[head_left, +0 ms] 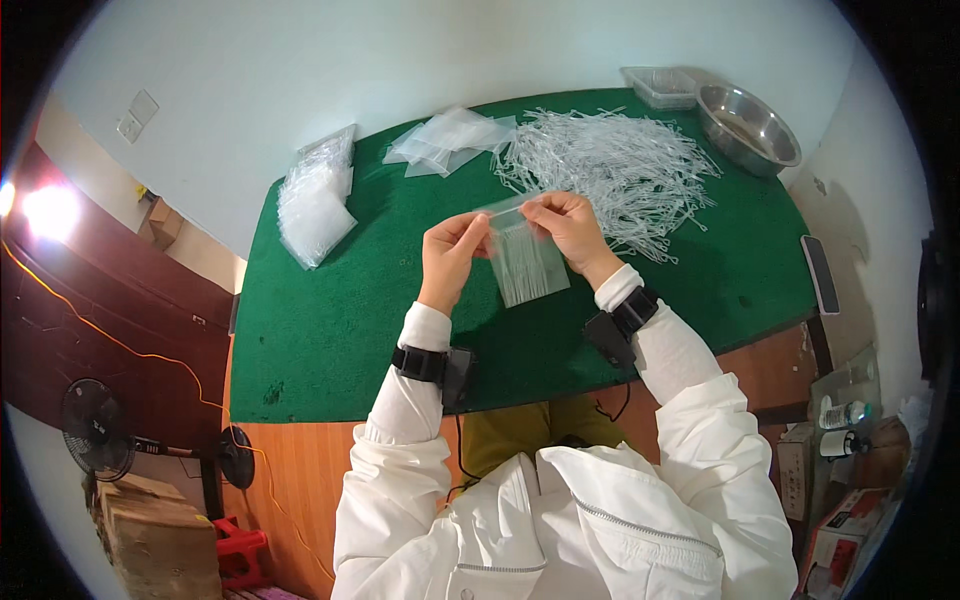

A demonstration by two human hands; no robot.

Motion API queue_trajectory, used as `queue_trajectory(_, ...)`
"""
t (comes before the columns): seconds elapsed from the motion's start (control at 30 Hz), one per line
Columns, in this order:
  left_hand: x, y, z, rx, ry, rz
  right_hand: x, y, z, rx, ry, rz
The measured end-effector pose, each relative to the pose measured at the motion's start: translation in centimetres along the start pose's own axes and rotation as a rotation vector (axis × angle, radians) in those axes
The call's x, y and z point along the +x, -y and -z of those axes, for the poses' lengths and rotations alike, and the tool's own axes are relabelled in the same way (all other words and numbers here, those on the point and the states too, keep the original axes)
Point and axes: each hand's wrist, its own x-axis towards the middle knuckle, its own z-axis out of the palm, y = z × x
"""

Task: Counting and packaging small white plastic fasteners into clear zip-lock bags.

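Note:
Both hands hold a clear zip bag (530,268) upright over the table, partly filled with thin clear plastic sticks. My left hand (452,255) pinches the bag's top left corner between thumb and fingers. At the top right, my right hand (572,232) grips the same upper edge in a pinch. Whether the zip strip is fully pressed together cannot be seen. Just behind the bag spreads a large loose pile of clear plastic sticks (610,170) with small looped ends, resembling floss picks. Flat empty zip bags (452,135) lie to the left of that pile.
A stack of filled bags (318,200) rests at the left of the green table (340,340). At the far right stand a clear plastic tray (662,88) and a steel bowl (750,130). A phone (821,275) lies at the right edge. A fan (97,428) stands lower left.

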Motion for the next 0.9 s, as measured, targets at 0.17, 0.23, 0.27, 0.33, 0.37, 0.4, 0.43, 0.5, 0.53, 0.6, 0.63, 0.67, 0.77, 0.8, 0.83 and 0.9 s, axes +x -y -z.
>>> queue_trajectory(0.17, 0.02, 0.40, 0.03, 0.108, -0.007, -0.031, -0.10, -0.08, -0.19, -0.041, 0.046, -0.030)
queue_trajectory(0.23, -0.03, 0.52, -0.20, 0.199, 0.043, -0.048, -0.16, -0.06, -0.36, -0.052, 0.053, -0.039)
queue_trajectory(0.27, -0.10, 0.58, -0.30, 0.199, 0.043, -0.048, -0.23, -0.07, -0.45, -0.049, 0.096, -0.068)
queue_trajectory(0.33, -0.31, 0.71, -0.57, 0.258, 0.050, -0.082, -0.33, -0.11, -0.49, -0.045, 0.179, -0.127)
queue_trajectory(0.37, -0.34, 0.73, -0.66, 0.287, 0.054, -0.099, -0.34, -0.15, -0.42, -0.045, 0.178, -0.127)
queue_trajectory(0.4, -0.33, 0.70, -0.70, 0.286, 0.055, -0.098, -0.33, -0.20, -0.34, -0.050, 0.174, -0.126)
queue_trajectory(0.43, -0.30, 0.67, -0.72, 0.308, 0.060, -0.104, -0.31, -0.23, -0.28, -0.055, 0.171, -0.126)
queue_trajectory(0.5, -0.27, 0.63, -0.69, 0.351, 0.069, -0.116, -0.31, -0.24, -0.29, -0.060, 0.170, -0.126)
queue_trajectory(0.53, -0.28, 0.64, -0.66, 0.351, 0.067, -0.116, -0.31, -0.20, -0.33, -0.074, 0.162, -0.118)
queue_trajectory(0.6, -0.29, 0.67, -0.60, 0.346, 0.058, -0.110, -0.32, -0.11, -0.42, -0.103, 0.145, -0.104)
queue_trajectory(0.63, -0.28, 0.68, -0.57, 0.343, 0.053, -0.107, -0.30, -0.07, -0.44, -0.103, 0.147, -0.105)
queue_trajectory(0.67, -0.28, 0.69, -0.55, 0.343, 0.050, -0.107, -0.28, -0.04, -0.41, -0.115, 0.144, -0.094)
queue_trajectory(0.77, -0.23, 0.69, -0.48, 0.327, 0.059, -0.096, -0.18, 0.13, -0.24, -0.140, 0.140, -0.073)
queue_trajectory(0.8, -0.22, 0.68, -0.45, 0.327, 0.057, -0.096, -0.12, 0.24, -0.13, -0.162, 0.128, -0.054)
queue_trajectory(0.83, -0.18, 0.73, -0.40, 0.313, 0.054, -0.092, -0.06, 0.34, 0.04, -0.185, 0.113, -0.035)
queue_trajectory(0.9, -0.09, 0.80, -0.31, 0.286, 0.048, -0.085, 0.11, 0.42, 0.44, -0.207, 0.099, -0.015)
